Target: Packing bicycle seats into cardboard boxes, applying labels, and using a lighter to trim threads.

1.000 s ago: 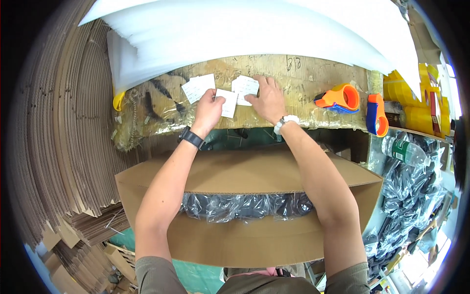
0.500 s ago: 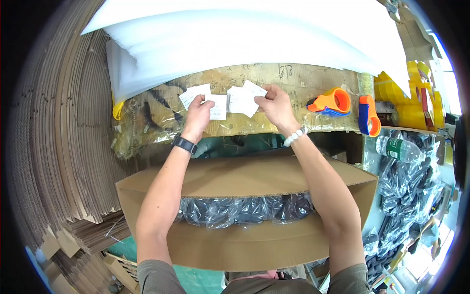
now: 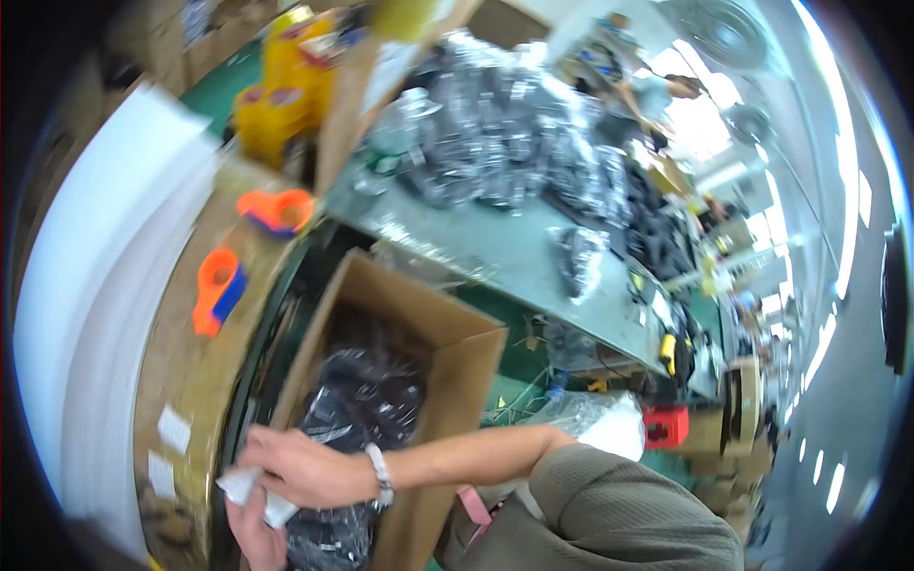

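Observation:
Both hands are together at the lower left, over the edge of an open cardboard box point(image 3: 462, 366). My right hand point(image 3: 314, 468), a pale bead bracelet at its wrist, is closed on small white paper slips point(image 3: 279, 511). Partly hidden beneath it, my left hand point(image 3: 252, 531) also grips the slips, which look bent or folded; the blur hides how many there are. Dark goods in clear plastic bags point(image 3: 367, 395) fill the bottom of the box. Beside the hands, two more white slips, an upper one point(image 3: 174, 428) and a lower one point(image 3: 161, 474), lie on the tape-covered work surface point(image 3: 176, 357).
Two orange-and-blue tape dispensers point(image 3: 220, 285) stand on the work surface. White foam sheets point(image 3: 90, 314) stack along the left. Beyond the box, a green table point(image 3: 457, 257) bears a heap of bagged dark goods point(image 3: 514, 124) and a plastic bottle point(image 3: 383, 157). People work farther back.
My view has swung to the right. Both hands have come from above the work surface to the box edge, bringing slips together; two slips now lie on the surface.

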Available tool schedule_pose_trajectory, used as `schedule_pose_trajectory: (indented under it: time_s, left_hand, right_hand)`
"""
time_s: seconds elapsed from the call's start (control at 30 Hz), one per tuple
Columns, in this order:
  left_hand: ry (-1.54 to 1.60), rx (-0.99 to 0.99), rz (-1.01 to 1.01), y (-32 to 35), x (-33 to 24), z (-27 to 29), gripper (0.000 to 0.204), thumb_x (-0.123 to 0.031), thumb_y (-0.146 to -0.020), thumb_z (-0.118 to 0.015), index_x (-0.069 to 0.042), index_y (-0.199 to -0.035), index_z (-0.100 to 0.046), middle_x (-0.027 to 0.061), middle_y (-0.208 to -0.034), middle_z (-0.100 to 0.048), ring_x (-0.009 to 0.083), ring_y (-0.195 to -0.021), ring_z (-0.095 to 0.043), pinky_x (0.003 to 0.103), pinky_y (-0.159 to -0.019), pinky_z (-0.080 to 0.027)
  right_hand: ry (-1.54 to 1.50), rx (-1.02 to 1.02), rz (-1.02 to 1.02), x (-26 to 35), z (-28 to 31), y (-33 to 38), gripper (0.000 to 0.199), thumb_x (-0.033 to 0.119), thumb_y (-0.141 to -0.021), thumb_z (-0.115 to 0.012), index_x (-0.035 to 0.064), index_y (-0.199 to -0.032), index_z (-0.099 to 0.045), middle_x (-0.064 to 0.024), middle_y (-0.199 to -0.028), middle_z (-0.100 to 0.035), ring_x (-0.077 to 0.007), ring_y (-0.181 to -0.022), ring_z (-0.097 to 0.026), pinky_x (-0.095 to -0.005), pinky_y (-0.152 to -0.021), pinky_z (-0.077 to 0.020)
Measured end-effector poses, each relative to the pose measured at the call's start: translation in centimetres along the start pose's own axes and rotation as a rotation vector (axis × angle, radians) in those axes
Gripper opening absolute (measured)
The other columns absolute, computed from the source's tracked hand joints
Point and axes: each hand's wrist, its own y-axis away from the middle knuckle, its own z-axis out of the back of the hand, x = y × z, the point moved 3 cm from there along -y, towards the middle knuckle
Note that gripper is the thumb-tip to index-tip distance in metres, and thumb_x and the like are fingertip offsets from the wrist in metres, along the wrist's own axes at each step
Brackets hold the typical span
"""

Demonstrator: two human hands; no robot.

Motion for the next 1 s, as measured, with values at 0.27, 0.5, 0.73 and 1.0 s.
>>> schedule_pose_trajectory:
  time_s: [0.27, 0.5, 0.73, 1.0]
  left_hand:
    - [-0.165, 0.149, 0.276, 4.5, 13.2, -11.2, 0.037, -0.009, -0.096, -0.049, 0.000, -0.132, -0.042, 0.0112, -0.120, -0.057, 0.0217, -0.109, -0.058, 0.036, -0.093, -0.047]
    - [-0.418, 0.393, 0.380, 11.5, 22.1, -22.6, 0.019, -0.013, -0.097, -0.049, -0.005, -0.114, -0.050, 0.0057, -0.084, -0.059, 0.0164, -0.064, -0.057, 0.029, -0.055, -0.048]
    - [-0.814, 0.719, 0.472, 15.6, 31.4, -31.7, 0.016, -0.017, -0.099, -0.051, -0.004, -0.104, -0.057, -0.0019, -0.077, -0.054, 0.0073, -0.061, -0.044, 0.022, -0.055, -0.038]
    - [-0.977, 0.881, 0.339, 17.4, 40.0, -40.7, 0.015, -0.023, -0.097, -0.056, -0.008, -0.096, -0.056, 0.0001, -0.061, -0.051, 0.0073, -0.046, -0.044, 0.020, -0.041, -0.033]
  right_hand:
    - [0.244, -0.189, -0.184, -0.5, 9.3, 19.4, 0.021, 0.007, -0.081, -0.057, -0.0021, -0.099, -0.062, -0.0181, -0.093, -0.059, -0.0390, -0.082, -0.061, -0.0452, -0.071, -0.0495]
    - [-0.134, -0.663, -0.331, -1.8, 15.7, 36.4, 0.017, 0.011, -0.078, -0.061, -0.0028, -0.084, -0.069, -0.0187, -0.081, -0.066, -0.0341, -0.075, -0.065, -0.0404, -0.069, -0.0513]
    - [-0.688, -1.094, -0.528, -3.2, 18.4, 55.5, 0.018, 0.015, -0.083, -0.066, -0.0023, -0.088, -0.067, -0.0068, -0.073, -0.067, -0.0088, -0.062, -0.061, -0.0252, -0.054, -0.0473]
    - [-0.226, -1.699, -0.571, -2.1, 15.8, 66.1, 0.017, 0.015, -0.084, -0.065, -0.0020, -0.089, -0.067, -0.0071, -0.073, -0.068, -0.0097, -0.065, -0.062, -0.0264, -0.059, -0.0486]
